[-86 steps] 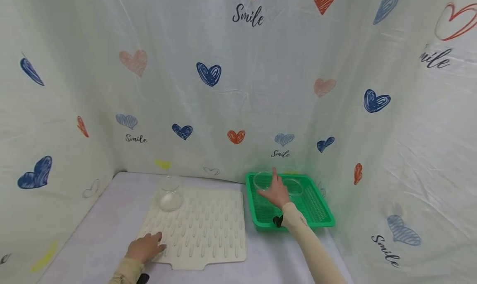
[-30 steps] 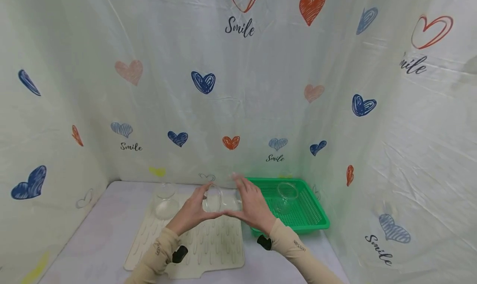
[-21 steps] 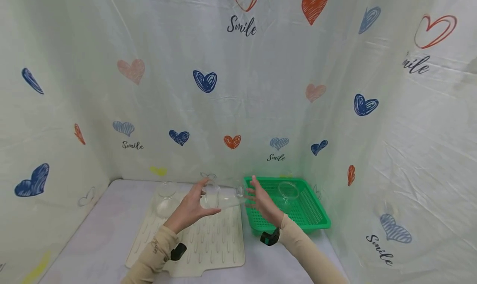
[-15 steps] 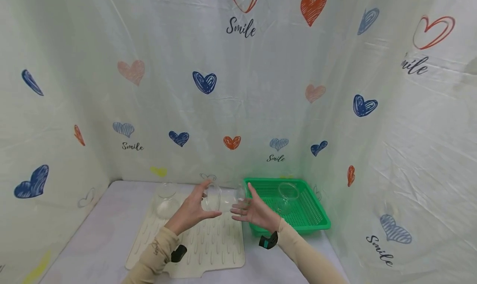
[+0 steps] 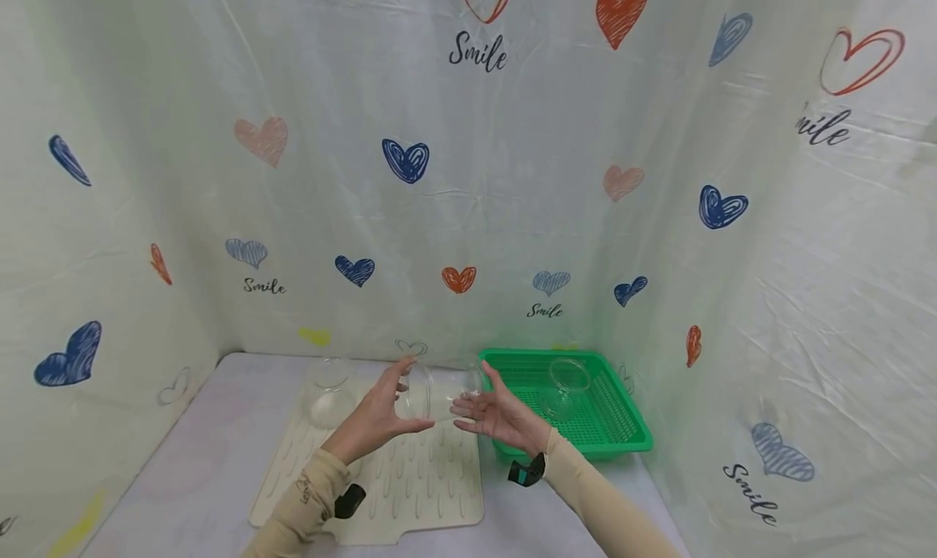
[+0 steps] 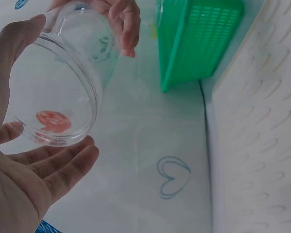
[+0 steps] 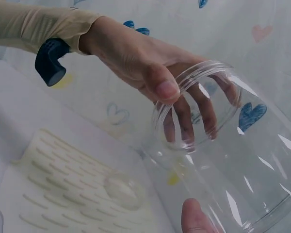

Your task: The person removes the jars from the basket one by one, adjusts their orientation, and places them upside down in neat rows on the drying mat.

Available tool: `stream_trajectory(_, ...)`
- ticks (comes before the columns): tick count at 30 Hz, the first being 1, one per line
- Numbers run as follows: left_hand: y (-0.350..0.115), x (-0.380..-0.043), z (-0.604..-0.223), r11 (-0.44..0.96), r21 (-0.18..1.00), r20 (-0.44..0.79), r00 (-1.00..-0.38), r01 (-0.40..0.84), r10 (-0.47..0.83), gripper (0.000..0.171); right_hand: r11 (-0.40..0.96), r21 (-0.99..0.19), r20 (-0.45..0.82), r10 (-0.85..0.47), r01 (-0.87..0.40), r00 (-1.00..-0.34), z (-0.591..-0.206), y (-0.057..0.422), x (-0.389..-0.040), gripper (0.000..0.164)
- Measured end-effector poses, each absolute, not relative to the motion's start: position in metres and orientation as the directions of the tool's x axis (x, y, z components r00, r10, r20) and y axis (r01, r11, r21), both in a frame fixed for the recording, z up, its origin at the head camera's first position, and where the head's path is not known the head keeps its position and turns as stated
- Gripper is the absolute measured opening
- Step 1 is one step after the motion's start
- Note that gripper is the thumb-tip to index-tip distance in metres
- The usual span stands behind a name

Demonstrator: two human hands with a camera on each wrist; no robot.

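Note:
A clear glass jar [image 5: 442, 391] lies sideways in mid-air between my hands, its mouth toward the left one. My left hand [image 5: 376, 411] holds the ringed mouth, thumb on one side and fingers spread on the other, plain through the glass in the right wrist view. The base end is held by my right hand [image 5: 505, 411], its thumb above and fingers along the near side. That right thumb [image 7: 194, 218] shows against the jar's side in the right wrist view. A similar clear jar [image 5: 333, 407] stands at the back left, on a cream ridged mat [image 5: 410, 485].
To the right stands a green perforated basket [image 5: 637, 436] with another clear glass jar [image 5: 568, 383] in it. A white cloth covers the table [image 5: 183, 452]. The curtain [image 5: 476, 200] with printed hearts encloses the back and sides.
One jar has left the basket and come between both hands. The right hand swept past its base, then turned palm-in and closed on it; the left stays at the mouth.

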State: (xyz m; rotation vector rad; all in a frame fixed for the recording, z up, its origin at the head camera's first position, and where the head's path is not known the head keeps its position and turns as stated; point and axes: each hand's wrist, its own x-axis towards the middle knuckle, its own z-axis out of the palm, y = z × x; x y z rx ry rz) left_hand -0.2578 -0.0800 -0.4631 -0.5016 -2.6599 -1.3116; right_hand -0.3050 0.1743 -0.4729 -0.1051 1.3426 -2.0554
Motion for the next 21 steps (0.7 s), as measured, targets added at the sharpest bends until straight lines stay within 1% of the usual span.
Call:
stream_trajectory(5,-0.089,-0.256,-0.469,0.556,0.764,0.215,-0.941,0.328,0.260,0.111,-0.189,-0.887,-0.275,-0.516,0.421,-0.812,-0.471,0.166,-0.308,0.092)
stream_trajectory(6,-0.091,-0.255,-0.471,0.559,0.766,0.201,-0.944,0.317,0.261,0.112,-0.168,-0.904,-0.260,-0.514,0.393,-0.818,-0.470,0.163,-0.310,0.093)
stream_trajectory(9,-0.102,-0.248,-0.478,0.602,0.751,0.142,-0.957,0.270,0.253,0.112,-0.102,-0.957,-0.191,-0.483,0.271,-0.854,-0.468,0.155,-0.313,0.088)
stream_trajectory(12,-0.116,-0.235,-0.490,0.673,0.709,0.056,-0.967,0.213,0.247,0.102,-0.007,-0.992,-0.116,-0.387,0.128,-0.915,-0.467,0.142,-0.317,0.084)
stream_trajectory(15,-0.130,-0.219,-0.505,0.754,0.635,-0.029,-0.970,0.167,0.240,0.087,0.144,-0.990,-0.037,-0.264,-0.002,-0.964,-0.468,0.127,-0.320,0.086)
stream_trajectory(18,-0.143,-0.206,-0.522,0.817,0.565,-0.081,-0.977,0.119,0.198,0.075,0.308,-0.946,0.041,-0.196,-0.102,-0.980,-0.474,0.111,-0.324,0.094)
stream_trajectory(21,-0.157,-0.195,-0.538,0.869,0.491,-0.109,-0.984,0.067,0.137,0.067,0.401,-0.901,0.097,-0.182,-0.164,-0.978,-0.482,0.096,-0.330,0.098)
